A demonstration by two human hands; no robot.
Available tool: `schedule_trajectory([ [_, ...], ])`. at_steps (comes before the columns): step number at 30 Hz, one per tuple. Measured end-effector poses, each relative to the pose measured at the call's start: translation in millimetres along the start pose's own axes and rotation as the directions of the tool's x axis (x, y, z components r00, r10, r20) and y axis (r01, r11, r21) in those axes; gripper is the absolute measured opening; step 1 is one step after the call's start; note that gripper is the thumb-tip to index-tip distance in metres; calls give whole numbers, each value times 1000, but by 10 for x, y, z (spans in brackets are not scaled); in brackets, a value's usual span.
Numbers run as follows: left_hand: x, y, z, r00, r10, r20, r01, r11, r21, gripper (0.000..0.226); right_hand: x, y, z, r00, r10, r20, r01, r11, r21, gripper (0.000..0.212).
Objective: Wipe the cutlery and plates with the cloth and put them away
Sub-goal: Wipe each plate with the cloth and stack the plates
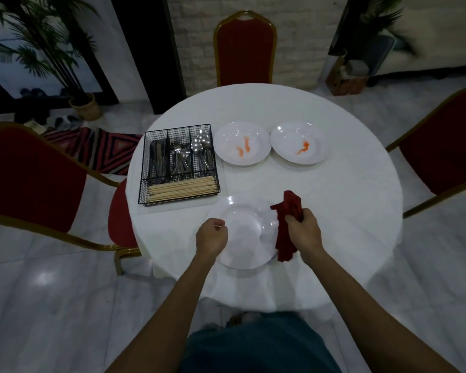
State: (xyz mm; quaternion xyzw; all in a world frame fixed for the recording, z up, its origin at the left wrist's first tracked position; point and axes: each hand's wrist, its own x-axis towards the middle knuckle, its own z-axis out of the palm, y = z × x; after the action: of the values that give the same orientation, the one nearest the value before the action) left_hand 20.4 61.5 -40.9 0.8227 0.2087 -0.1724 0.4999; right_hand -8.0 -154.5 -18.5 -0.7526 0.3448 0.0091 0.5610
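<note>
A white plate [246,232] with no stain on it lies at the near edge of the round table. My left hand [211,236] grips its left rim. My right hand [304,227] holds a dark red cloth [287,224] bunched in the fist, hanging over the plate's right rim. Two more white plates lie farther back, the left one [242,143] and the right one [298,142], each with an orange-red smear in its middle. A black wire caddy [178,164] at the left holds knives, forks, spoons and chopsticks in separate compartments.
The table [334,211] wears a white cloth. Red chairs with gold frames stand at the left [35,179], the far side [244,47] and the right [441,146]. A striped rug [97,149] and a potted plant [85,106] lie beyond on the pale floor.
</note>
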Motion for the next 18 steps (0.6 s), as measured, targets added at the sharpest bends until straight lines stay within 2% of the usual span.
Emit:
schedule_trajectory([
  [3, 16, 195, 140, 993, -24, 113, 34, 996, -84, 24, 84, -89, -65, 999, 40, 3, -40, 993, 111, 9],
  [8, 52, 531, 526, 975, -2, 224, 26, 995, -101, 20, 312, -115, -258, 996, 86, 35, -92, 959, 266, 11],
  [15, 249, 1079, 1166, 952, -46, 304, 73, 994, -81, 18, 883, -46, -916, 977, 199, 80, -215, 908, 360, 16],
  [18, 436, 1374, 1508, 954, -78, 289, 126, 980, -151, 18, 1207, -18, -1174, 969, 230, 91, -248, 901, 356, 17],
])
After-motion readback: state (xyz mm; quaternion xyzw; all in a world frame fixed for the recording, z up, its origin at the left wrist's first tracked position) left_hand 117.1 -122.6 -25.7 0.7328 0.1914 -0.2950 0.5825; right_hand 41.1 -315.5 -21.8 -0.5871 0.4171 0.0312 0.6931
